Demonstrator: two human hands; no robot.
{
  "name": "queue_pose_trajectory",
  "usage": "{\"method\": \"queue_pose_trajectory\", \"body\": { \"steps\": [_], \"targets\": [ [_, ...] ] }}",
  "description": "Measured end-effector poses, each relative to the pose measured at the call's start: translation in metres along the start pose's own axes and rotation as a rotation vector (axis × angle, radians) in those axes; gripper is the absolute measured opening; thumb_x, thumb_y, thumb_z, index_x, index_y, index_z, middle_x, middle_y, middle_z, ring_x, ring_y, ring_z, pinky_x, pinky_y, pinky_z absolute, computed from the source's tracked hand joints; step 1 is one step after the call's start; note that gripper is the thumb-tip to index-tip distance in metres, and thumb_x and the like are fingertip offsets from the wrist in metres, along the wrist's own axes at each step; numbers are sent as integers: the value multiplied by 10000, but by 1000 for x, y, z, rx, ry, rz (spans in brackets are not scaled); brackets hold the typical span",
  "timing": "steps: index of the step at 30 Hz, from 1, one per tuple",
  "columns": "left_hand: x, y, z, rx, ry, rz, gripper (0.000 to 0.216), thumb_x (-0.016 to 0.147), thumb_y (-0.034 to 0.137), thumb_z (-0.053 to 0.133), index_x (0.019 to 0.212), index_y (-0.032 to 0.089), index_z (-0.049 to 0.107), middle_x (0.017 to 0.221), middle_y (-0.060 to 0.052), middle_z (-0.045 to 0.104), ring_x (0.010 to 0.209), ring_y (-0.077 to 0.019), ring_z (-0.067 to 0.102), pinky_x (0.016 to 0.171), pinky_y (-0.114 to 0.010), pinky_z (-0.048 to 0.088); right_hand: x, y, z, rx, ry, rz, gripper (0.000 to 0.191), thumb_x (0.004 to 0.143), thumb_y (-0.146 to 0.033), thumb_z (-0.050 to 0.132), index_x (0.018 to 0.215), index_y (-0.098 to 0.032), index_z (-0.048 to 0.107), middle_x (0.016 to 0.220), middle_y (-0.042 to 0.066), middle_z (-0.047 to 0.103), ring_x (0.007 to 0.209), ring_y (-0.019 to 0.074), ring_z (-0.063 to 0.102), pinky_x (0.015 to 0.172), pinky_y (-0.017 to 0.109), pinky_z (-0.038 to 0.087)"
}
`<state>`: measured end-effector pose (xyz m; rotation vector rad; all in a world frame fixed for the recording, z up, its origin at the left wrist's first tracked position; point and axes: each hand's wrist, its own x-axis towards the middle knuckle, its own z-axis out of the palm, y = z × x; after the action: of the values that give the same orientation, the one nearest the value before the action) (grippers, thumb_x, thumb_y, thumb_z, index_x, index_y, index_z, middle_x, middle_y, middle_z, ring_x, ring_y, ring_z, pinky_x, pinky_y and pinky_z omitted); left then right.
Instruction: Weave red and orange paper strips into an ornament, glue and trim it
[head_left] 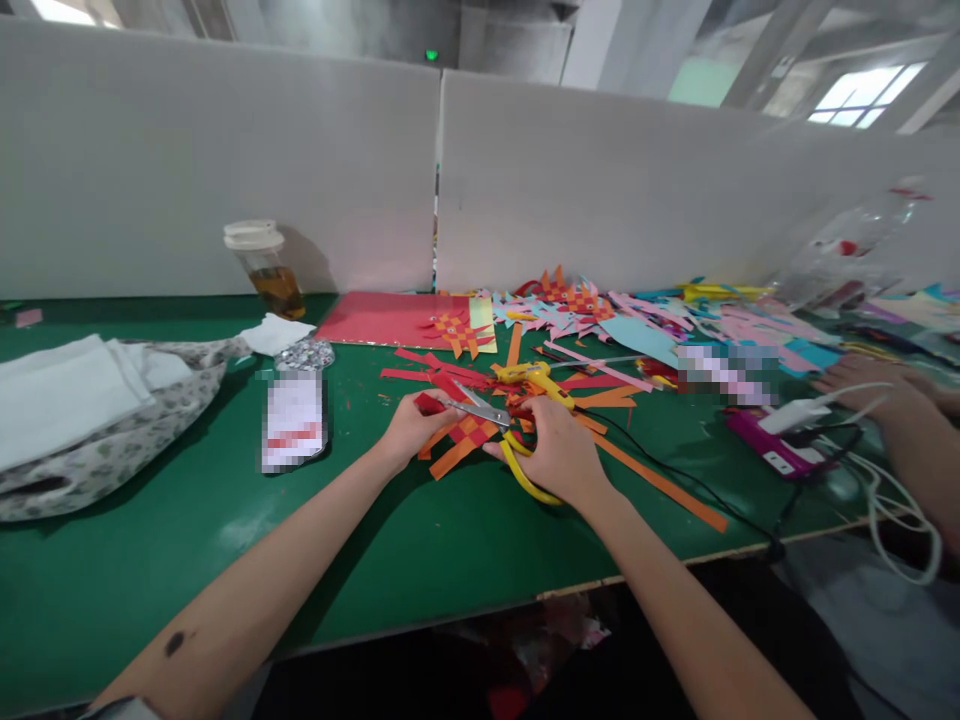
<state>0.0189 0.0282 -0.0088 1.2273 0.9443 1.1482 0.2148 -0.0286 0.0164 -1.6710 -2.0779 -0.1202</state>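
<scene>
My right hand (564,450) is wrapped around the yellow handles of a pair of scissors (529,478), whose metal blades point left toward my other hand. Between finger and thumb, my left hand (405,432) pinches a red paper strip (447,388) at the blade tips. Just below the blades is a red and orange woven paper piece (471,432) with loose strip ends; part of it is hidden by my fingers. A yellow glue gun (538,378) lies right behind my right hand, among loose red and orange strips (667,487).
Red paper sheets (375,318), finished woven pieces (566,297) and pastel scraps (551,320) lie toward the partition. A drink cup (271,275), a phone-shaped item (294,420) and a cloth bag (120,450) are left. At right are a power strip (776,440) and another person's arm (911,430).
</scene>
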Motion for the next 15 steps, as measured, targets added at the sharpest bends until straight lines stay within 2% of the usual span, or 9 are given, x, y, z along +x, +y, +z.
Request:
{"method": "queue_pose_trajectory", "body": {
  "steps": [7,15],
  "targets": [
    [0,-2,1,-6,11,45,231,539,277,762,611,155,579,567,39,556,534,-75,500,557,-204,389,-1,2,-4,-3,-18,16,420,696,-534,540,936,-198,468,943,87,598,903,251,561,654,329,426],
    [-1,2,3,-25,25,7,270,490,292,782,600,150,580,555,35,570,529,-84,513,557,-215,412,-1,2,-5,19,-33,7,411,686,-523,554,930,-203,470,954,69,599,912,231,568,674,308,424]
  ]
}}
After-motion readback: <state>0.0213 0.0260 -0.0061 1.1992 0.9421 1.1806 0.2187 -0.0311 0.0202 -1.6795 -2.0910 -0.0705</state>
